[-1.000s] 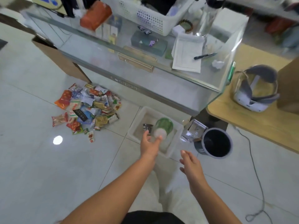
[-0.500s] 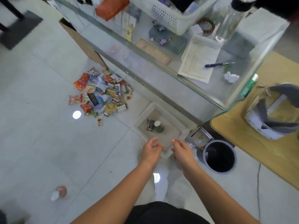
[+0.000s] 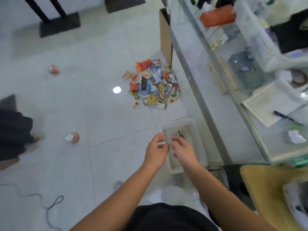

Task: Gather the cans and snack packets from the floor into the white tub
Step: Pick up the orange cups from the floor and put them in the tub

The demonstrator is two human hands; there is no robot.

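head view: white tub lengthwise along glass counter

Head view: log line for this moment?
left hand, right hand: at white tub, nothing visibly held | snack packets: piled on floor | cans: two on floor

The pale glossy tiled floor carries a heap of colourful snack packets at the far middle, with a white rectangular plastic tub nearer and slightly right. On the left lie a far pinkish metal can and a nearer pinkish metal can, well apart. A thin black cable loops at the near left.
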